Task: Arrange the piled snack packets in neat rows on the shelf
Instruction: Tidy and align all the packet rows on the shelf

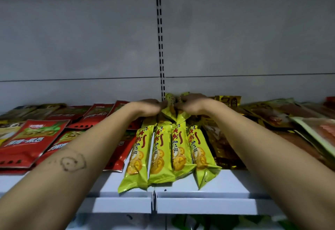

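Left hand [147, 107] and right hand [194, 105] gripping yellow-green packets [171, 106] between them, behind flat row [168, 150]

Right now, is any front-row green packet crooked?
Yes. The rightmost green packet slants right, its front end fanning away from the other three. The left hand and right hand grip back packets.

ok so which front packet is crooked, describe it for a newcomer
Find the slotted metal upright on the grey back wall; below it, at the front of the white shelf, lie four long yellow-green biscuit packets. Take the rightmost packet, beside the gold packets: only it slants, near end pointing right.
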Action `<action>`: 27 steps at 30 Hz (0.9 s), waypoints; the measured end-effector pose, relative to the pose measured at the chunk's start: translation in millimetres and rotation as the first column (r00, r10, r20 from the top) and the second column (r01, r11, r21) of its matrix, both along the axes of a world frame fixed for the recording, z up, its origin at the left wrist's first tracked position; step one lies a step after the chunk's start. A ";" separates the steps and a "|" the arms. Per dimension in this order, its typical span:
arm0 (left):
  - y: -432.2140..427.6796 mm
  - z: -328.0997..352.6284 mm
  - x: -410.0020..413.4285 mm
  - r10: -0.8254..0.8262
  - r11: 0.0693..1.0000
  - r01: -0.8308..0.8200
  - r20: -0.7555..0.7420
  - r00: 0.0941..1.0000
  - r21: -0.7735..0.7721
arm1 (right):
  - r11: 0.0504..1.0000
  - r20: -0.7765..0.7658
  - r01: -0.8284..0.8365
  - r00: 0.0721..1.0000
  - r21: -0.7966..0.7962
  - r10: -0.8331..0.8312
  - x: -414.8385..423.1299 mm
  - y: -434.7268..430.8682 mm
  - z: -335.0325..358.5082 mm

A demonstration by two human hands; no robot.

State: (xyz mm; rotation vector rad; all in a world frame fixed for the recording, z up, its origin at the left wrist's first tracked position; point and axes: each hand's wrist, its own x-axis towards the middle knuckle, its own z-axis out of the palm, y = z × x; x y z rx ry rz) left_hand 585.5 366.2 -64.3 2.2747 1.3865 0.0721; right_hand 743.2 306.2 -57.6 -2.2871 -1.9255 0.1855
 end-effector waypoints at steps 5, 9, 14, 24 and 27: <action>-31.8 11.4 -33.1 -0.119 0.955 0.123 -0.032 0.992 0.269 | 0.994 -0.009 -0.057 0.998 0.097 0.058 -10.1 -42.7 15.2; -89.7 15.3 -77.8 -0.199 0.927 0.221 -0.101 0.975 0.304 | 0.994 0.086 -0.086 0.993 0.060 0.080 -31.7 -105.9 21.7; -122.8 0.9 -111.6 -0.374 0.907 0.396 -0.160 0.913 0.144 | 0.989 0.182 -0.085 0.978 -0.118 0.106 -67.6 -144.9 4.3; -125.5 -38.3 -98.5 -0.388 0.875 0.383 -0.046 0.921 0.298 | 0.995 0.232 0.011 0.973 -0.101 0.013 -93.0 -145.9 -12.0; -125.2 -31.1 -99.5 -0.389 0.885 0.391 -0.060 0.919 0.251 | 0.992 0.218 0.026 0.976 -0.125 0.002 -98.0 -146.6 -15.3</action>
